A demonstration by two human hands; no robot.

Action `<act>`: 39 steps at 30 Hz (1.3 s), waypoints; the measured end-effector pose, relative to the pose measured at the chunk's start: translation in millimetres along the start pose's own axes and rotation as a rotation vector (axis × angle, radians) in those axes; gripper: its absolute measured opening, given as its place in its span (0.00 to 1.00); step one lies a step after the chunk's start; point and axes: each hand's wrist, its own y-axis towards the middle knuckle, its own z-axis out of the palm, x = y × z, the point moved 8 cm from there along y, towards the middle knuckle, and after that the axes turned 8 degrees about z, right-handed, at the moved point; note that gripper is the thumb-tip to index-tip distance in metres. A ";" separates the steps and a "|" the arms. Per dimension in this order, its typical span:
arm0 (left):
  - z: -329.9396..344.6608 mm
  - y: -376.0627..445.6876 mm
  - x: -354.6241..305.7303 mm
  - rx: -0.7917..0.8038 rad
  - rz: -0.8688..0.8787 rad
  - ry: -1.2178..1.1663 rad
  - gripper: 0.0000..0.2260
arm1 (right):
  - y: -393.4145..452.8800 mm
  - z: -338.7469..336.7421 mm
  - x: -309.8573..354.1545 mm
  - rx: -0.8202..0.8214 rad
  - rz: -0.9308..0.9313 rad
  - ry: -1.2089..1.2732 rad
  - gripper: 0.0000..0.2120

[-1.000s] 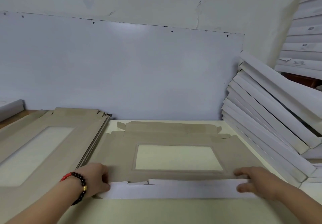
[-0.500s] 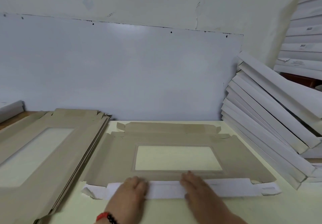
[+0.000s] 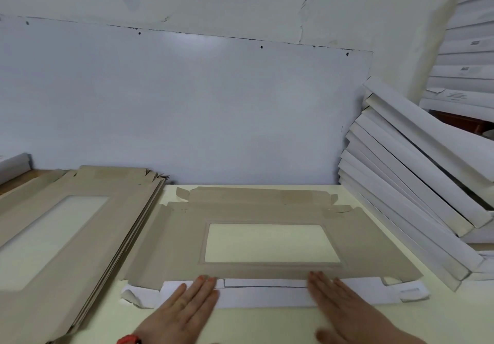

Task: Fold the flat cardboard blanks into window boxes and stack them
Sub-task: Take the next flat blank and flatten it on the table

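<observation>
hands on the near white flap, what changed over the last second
Both hands slid inward from the flap's outer ends. The left hand and right hand now lie flat, fingers straight, pressing the white flap down near its middle; the earlier end grips are released. The cardboard blank, the stack of flat blanks and the folded white boxes stayed put.

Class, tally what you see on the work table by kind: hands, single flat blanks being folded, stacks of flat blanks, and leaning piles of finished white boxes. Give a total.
Hands: 2 (left hand, right hand)
Blank being folded: 1
Stack of flat blanks: 1
Leaning pile of white boxes: 1
Total: 5
</observation>
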 end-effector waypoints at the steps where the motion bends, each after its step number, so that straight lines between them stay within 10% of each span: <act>1: -1.3 -3.7 4.9 0.034 -0.006 0.000 0.27 | -4.8 1.6 -10.2 0.003 0.006 0.018 0.34; 12: 0.8 -30.9 49.0 0.147 -0.033 -0.214 0.36 | -45.8 31.3 -106.2 0.158 0.245 0.119 0.37; 16: 3.3 -26.5 55.3 0.254 -0.090 -0.322 0.31 | -53.0 34.5 -116.5 -0.015 0.179 0.207 0.38; 26: -7.3 -4.3 64.1 0.059 -0.239 -0.265 0.33 | -34.8 27.1 -125.6 -0.004 0.344 0.285 0.22; 39: 27.4 4.6 89.9 0.341 -0.431 -0.461 0.16 | -7.6 24.6 -121.9 0.113 0.349 0.170 0.16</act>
